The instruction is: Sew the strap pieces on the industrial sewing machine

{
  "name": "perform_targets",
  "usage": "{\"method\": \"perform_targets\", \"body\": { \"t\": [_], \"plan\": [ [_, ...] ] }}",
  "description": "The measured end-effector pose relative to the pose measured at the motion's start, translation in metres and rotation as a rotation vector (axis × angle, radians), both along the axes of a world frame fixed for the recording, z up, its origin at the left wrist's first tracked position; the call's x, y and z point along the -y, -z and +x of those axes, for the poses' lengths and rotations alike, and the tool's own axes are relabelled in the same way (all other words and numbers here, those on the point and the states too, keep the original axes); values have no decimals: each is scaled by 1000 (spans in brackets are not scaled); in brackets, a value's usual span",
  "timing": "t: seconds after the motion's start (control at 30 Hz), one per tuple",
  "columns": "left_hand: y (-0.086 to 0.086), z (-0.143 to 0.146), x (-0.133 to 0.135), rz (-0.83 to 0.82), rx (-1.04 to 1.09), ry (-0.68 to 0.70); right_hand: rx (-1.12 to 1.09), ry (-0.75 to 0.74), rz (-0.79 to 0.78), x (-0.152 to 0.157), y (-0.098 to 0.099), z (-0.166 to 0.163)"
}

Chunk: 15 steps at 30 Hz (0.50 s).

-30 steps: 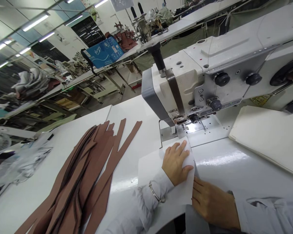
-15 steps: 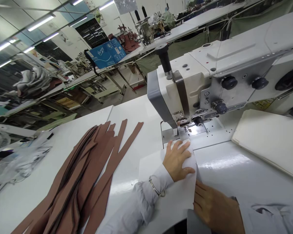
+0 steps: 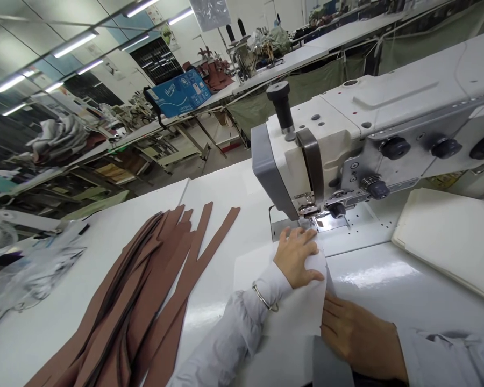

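Note:
My left hand (image 3: 297, 257) lies spread on a white sheet (image 3: 292, 317), pressing it against the table. Its fingertips are close to the needle area (image 3: 315, 219) of a white sewing machine (image 3: 322, 123). My right hand (image 3: 357, 333) rests low at the sheet's right edge, fingers stretched out side by side with their tips touching that edge. The right thumb is hidden. A grey piece (image 3: 329, 365) shows below and along the right side of the sheet, beside my right hand. Whether it is joined to the sheet I cannot tell.
Several long brown strips (image 3: 145, 290) lie in a heap on the white table (image 3: 210, 328) to the left. A stack of cream sheets (image 3: 452, 236) sits at the right. Clear plastic (image 3: 36, 269) lies far left. Behind stand other worktables with a blue box (image 3: 179, 94).
My left hand and the white sheet have slid forward, nearer the needle. The right hand stays at the sheet's edge. The view has shifted slightly, and the strips lie as before.

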State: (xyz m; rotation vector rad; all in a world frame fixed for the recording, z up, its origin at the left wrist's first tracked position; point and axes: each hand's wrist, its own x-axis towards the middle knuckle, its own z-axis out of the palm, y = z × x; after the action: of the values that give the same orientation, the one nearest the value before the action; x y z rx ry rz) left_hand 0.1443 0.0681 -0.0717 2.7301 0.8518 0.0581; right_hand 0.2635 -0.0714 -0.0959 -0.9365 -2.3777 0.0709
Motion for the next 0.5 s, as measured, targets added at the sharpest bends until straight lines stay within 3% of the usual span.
{"method": "perform_targets", "body": {
  "t": [0.33, 0.5],
  "plan": [
    [4, 1, -16, 15, 43, 37, 66, -36, 1, -11, 8, 6],
    [-4, 4, -5, 41, 3, 10, 54, 31, 84, -6, 3, 4]
  ]
}}
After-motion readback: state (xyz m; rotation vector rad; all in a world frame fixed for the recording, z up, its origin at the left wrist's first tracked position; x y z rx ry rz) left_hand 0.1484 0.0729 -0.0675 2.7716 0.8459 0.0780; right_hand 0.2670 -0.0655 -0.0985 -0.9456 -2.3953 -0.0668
